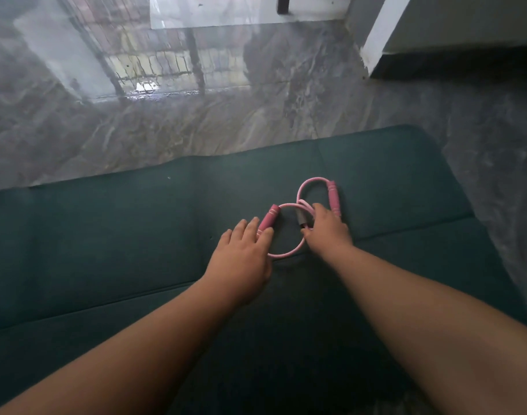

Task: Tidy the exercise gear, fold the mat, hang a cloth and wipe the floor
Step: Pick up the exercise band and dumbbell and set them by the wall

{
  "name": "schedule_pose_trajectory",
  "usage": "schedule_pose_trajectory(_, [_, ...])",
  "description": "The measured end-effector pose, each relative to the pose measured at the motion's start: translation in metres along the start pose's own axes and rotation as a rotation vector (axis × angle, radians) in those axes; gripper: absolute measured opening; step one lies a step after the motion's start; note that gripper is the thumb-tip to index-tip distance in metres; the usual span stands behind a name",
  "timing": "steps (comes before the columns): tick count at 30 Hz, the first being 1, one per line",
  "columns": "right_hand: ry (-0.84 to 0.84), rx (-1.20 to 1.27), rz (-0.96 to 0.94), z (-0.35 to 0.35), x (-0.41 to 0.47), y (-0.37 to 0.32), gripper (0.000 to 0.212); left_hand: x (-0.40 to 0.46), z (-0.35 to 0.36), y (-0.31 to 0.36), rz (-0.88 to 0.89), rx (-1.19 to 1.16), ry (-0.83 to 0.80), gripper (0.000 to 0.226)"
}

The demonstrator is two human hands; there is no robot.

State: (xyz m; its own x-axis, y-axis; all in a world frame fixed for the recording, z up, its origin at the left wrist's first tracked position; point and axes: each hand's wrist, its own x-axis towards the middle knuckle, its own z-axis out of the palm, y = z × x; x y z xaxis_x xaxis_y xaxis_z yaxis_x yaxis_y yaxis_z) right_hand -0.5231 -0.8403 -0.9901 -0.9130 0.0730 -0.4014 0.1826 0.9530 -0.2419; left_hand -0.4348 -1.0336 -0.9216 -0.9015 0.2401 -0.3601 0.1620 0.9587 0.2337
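So the pink figure-eight resistance band point(289, 253) is lying flat on the dark green mat point(106, 235), right between both hands. The left hand point(241, 259) is resting palm down with fairly straight fingers, fingertips touching the lower end of the left foam handle point(269, 220), not really wrapping it. The right hand point(328, 232) is sitting over the middle where the two loops cross; its fingers are curling down around the tubing beside the grey center sleeve point(302, 218), looking like a pinch on the band. The right foam handle point(334, 197) is poking out just past that hand's knuckles.

Texture-wise: the tubing is looking thin, smooth and rubbery, the handles are darker pink, chunky cylinders with pale rings. The mat is looking soft and matte, with crease lines running across it. It's lying on a glossy grey marble-pattern floor point(166, 121) that's reflecting a window grille.
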Motion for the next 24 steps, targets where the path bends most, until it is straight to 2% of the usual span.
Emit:
schedule_pose_trajectory(1, [0.003, 0.005, 0.019, 0.001, -0.001, -0.002, 0.041, -0.002, 0.0, 0.001, -0.001, 0.001, -0.009, 0.065])
schedule_pose_trajectory(5, [0.028, -0.034, 0.051, 0.01, 0.003, -0.014, 0.046, -0.003, 0.001, 0.0, 0.008, 0.028, -0.037, 0.063])
schedule_pose_trajectory(9, [0.067, -0.052, 0.078, 0.014, 0.008, -0.024, 0.025, -0.005, -0.002, -0.01, -0.018, 0.084, -0.085, 0.068])
schedule_pose_trajectory(11, [0.07, -0.017, 0.068, 0.013, -0.004, -0.028, 0.023, -0.011, -0.009, -0.017, -0.031, 0.09, -0.104, 0.071])
schedule_pose_trajectory(14, [0.123, 0.106, -0.053, 0.003, -0.036, -0.038, 0.024, -0.027, -0.023, -0.027, -0.041, 0.08, -0.112, 0.071])
schedule_pose_trajectory(17, [0.127, 0.15, -0.197, -0.014, -0.075, -0.056, 0.033, -0.045, -0.04, -0.037, -0.053, 0.076, -0.13, 0.073])
schedule_pose_trajectory(18, [0.115, 0.185, -0.237, -0.02, -0.087, -0.063, 0.03, -0.051, -0.046, -0.039, -0.046, 0.073, -0.127, 0.074])
schedule_pose_trajectory(21, [-0.002, 0.336, -0.331, -0.034, -0.114, -0.088, 0.02, -0.067, -0.06, -0.05, -0.075, 0.003, -0.088, 0.072])
schedule_pose_trajectory(24, [-0.086, 0.411, -0.441, -0.044, -0.131, -0.119, 0.018, -0.087, -0.071, -0.069, -0.204, -0.159, -0.027, 0.064])
